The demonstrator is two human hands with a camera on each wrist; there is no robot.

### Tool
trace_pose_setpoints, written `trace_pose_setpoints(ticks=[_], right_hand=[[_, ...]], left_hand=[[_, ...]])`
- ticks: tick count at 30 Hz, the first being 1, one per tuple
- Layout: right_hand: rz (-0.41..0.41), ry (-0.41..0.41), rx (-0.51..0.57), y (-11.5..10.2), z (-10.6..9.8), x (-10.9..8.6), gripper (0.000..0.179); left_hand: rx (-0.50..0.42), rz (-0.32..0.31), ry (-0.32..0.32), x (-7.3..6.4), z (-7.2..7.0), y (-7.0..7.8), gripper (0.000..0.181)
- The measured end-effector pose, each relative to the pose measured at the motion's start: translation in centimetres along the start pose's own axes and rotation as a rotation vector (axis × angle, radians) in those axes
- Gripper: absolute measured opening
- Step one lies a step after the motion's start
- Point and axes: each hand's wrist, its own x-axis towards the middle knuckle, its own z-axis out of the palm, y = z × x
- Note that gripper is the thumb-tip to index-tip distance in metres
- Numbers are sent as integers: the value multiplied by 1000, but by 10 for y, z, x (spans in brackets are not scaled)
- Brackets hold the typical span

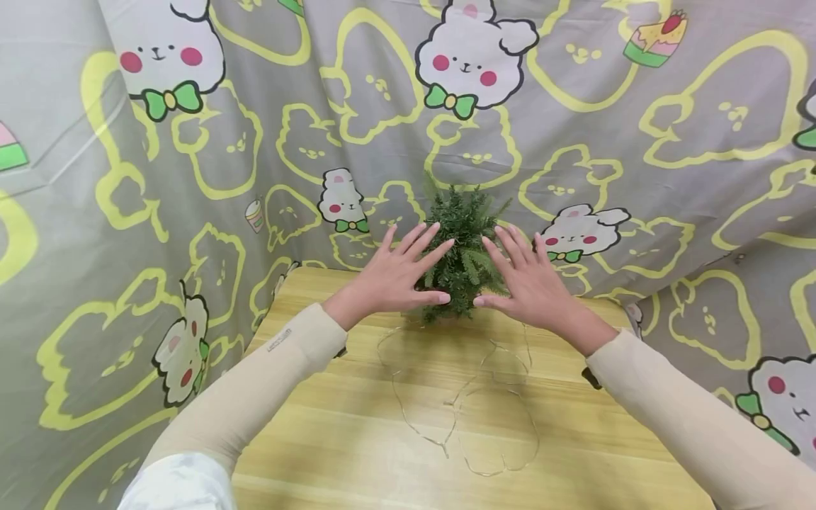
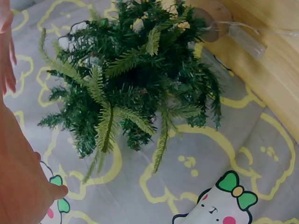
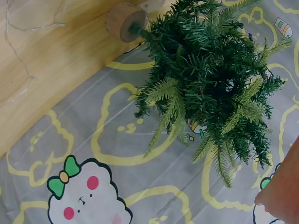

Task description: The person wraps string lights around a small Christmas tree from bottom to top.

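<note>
Fingers [image 1: 436, 257] of the left hand [image 1: 395, 278] were straight and spread apart, and the right hand [image 1: 534, 289] mirrored it. Between the two hands, partly behind their fingertips, stood a small artificial tree [image 1: 464, 227]; whether either hand touched its needles, I could not tell. Its round wooden base [image 3: 126, 22] showed in the right wrist view. On the wooden table [image 1: 319, 425], nearer the body than either hand, a thin wire string [image 1: 450, 404] lay in loose loops. Beyond both hands hung a patterned grey cloth [image 1: 306, 85].
</note>
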Motion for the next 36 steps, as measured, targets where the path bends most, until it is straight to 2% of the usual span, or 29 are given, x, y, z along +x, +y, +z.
trace_pose_setpoints(ticks=[8, 13, 21, 31, 36], right_hand=[[21, 4, 19, 1, -1, -8, 106], [18, 13, 13, -1, -1, -14, 106], [33, 20, 36, -5, 7, -32, 108], [78, 16, 97, -6, 22, -58, 108], [114, 7, 147, -12, 32, -72, 108]], left_hand=[[-21, 7, 9, -14, 1, 3, 91], [-26, 7, 19, -24, 7, 5, 93], [-81, -9, 66, -49, 21, 9, 97], [-152, -77, 47, -81, 42, 10, 96], [-208, -120, 40, -96, 60, 11, 95]])
